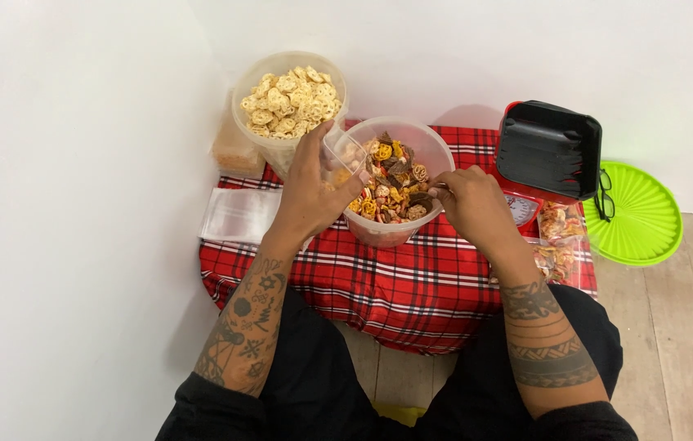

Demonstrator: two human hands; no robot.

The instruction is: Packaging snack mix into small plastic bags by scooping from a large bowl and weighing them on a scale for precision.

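Small clear cup: tilted at the near-left rim of the mixed-snack tub, its mouth turned toward the contents; a few pieces show through its wall.
Left hand: clasped around the small clear cup from the left side.
Right hand: fingers pinched together at the tub's right rim; what they pinch is too small to tell.
Mixed-snack tub: clear round container at the centre of the desk, filled nearly to the rim with yellow, brown and red-speckled pieces.
Progress, as judged: the tub is close to full and filled bags already lie to the right, so portioning seems well under way; the pale-snack tub and the flat bags look untouched.
Pale-snack tub: behind and to the left, heaped with pale ring-shaped crackers.
Flat clear bags: stacked at the left edge.
Filled snack bags: at the right, just beside a small scale.
Black tray: upturned over the scale.
Green lid: on the floor, with spectacles at its edge.
Desk: low, covered in red plaid cloth.
Room: white corner walls, pale plank floor.
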